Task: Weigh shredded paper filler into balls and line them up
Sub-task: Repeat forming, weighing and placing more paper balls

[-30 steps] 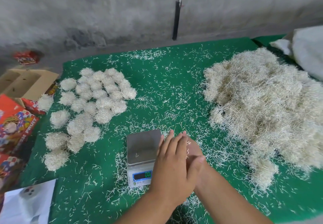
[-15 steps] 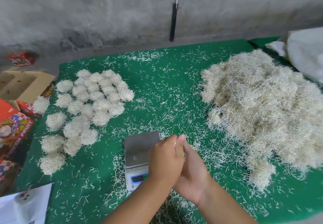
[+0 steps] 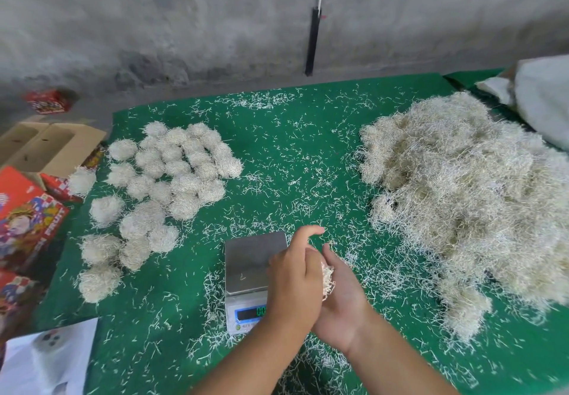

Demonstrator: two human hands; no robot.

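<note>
a small wad of shredded paper [image 3: 328, 277] sits pressed between the two palms, just right of the scale; only its frizzy, pale cream edge shows. the left hand [image 3: 294, 283] lies on top with fingers curled over the wad, its forefinger lifted and crooked forward. the right hand [image 3: 345, 299] cups beneath, palm turned up and inward, fingers bent round the wad. how long or which way the wad runs cannot be told, since the hands hide most of it.

the scale [image 3: 251, 267] stands touching the left hand's side, its flat square steel pan bare, its lit display partly hidden by the left wrist.

finished balls [image 3: 172, 173], round and fuzzy, lie packed in rough rows at the left of the green felt cloth [image 3: 292, 160], several touching. a big loose heap of filler [image 3: 468, 203], tangled and straw-like, fills the right side. short stray strands speckle the cloth all over.

off the left edge, an open cardboard box [image 3: 46, 145] shows two rectangular slots; what they hold cannot be seen. printed red cartons [image 3: 24, 216] lie beside it.
</note>
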